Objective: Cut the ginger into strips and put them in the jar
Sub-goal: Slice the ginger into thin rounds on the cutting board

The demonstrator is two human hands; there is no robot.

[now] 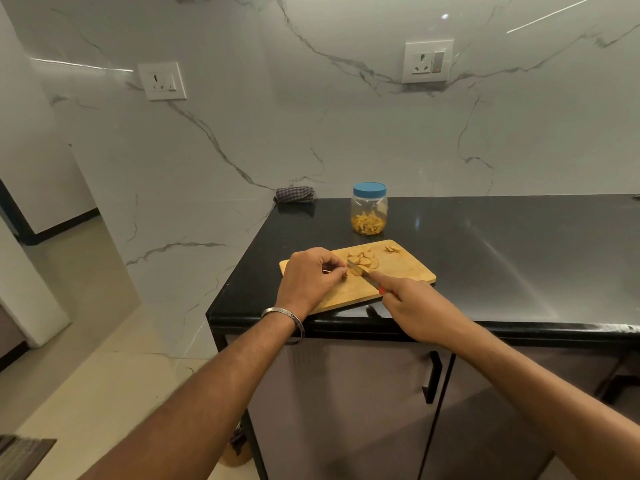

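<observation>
- Nearest, two bare forearms reached over the front edge of the black desk (485, 237); the left wrist wore a metal bangle (284, 315).
- Below the desk edge stood a brown cabinet (346, 410) with a dark handle.
- The left hand (308, 278) rested on the wooden cutting board (398, 268), its fingertips curled and pinching a small ginger piece (344, 273).
- The right hand (412, 306) was clamped round a knife (360, 270) with a red handle, forefinger stretched along its back; the blade lay just beside the pinched piece.
- Beyond the blade, a cluster of ginger slices (363, 258) lay on the board, and a few scraps (393, 249) sat near its far corner.
- Behind the board stood a clear jar (369, 209) with a blue lid on, ginger strips (368, 225) in its bottom.
- Farther back, a checked cloth (295, 195) lay rolled against the marble wall (242, 133), which carried two sockets.
</observation>
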